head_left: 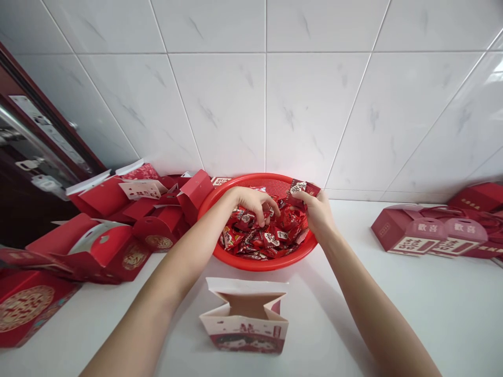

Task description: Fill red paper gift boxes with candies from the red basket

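Observation:
A red plastic basket (267,265) full of small wrapped candies (271,238) stands against the tiled wall. My left hand (255,203) reaches into it from the left, with its fingers apart and bent down over the candies. At the basket's right rim, my right hand (319,208) is closed on a dark red candy packet (301,187) with white lettering. In front of the basket, an open paper gift box (247,335) stands upright, its top gaping and a white and red print on its front. Its inside looks bare where I can see it.
Several red gift boxes (118,251) crowd the left side of the white tabletop (353,293), some with open flaps. More closed boxes (416,230) lie at the right. A white tiled wall (306,115) rises behind, and a dark door frame (43,120) stands at the left.

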A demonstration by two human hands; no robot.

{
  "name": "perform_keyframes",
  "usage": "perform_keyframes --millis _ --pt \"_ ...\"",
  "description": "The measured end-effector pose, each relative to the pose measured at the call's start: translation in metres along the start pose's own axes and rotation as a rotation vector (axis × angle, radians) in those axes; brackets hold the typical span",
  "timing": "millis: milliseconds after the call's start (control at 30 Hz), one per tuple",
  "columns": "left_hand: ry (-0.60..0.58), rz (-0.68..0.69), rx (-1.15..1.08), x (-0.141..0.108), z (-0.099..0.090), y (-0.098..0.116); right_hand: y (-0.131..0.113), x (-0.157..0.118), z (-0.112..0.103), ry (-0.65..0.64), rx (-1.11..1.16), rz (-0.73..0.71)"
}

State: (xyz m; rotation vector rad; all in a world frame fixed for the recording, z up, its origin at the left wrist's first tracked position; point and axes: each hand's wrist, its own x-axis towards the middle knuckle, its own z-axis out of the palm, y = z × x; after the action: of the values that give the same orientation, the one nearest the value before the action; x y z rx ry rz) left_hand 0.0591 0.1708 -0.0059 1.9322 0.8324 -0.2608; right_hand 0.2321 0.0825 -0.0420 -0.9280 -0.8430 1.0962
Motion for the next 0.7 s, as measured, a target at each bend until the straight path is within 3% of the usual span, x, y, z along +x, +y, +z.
perform_keyframes --millis 267,500,567,700 --pt "0.042 0.046 -0.064 0.006 -0.007 -0.018 0.001 0.001 0.000 -0.007 -0.032 -0.021" --pt "0.137 0.098 -0.033 0.002 -0.010 -0.016 0.002 0.001 0.000 -0.020 0.000 -0.015" --pt "0.250 0.191 -0.093 0.001 -0.010 -0.014 0.002 0.002 0.000 -0.037 -0.009 -0.009" --pt "0.610 0.417 -0.279 0.004 -0.010 -0.011 0.004 0.003 -0.001 -0.077 -0.020 0.003"
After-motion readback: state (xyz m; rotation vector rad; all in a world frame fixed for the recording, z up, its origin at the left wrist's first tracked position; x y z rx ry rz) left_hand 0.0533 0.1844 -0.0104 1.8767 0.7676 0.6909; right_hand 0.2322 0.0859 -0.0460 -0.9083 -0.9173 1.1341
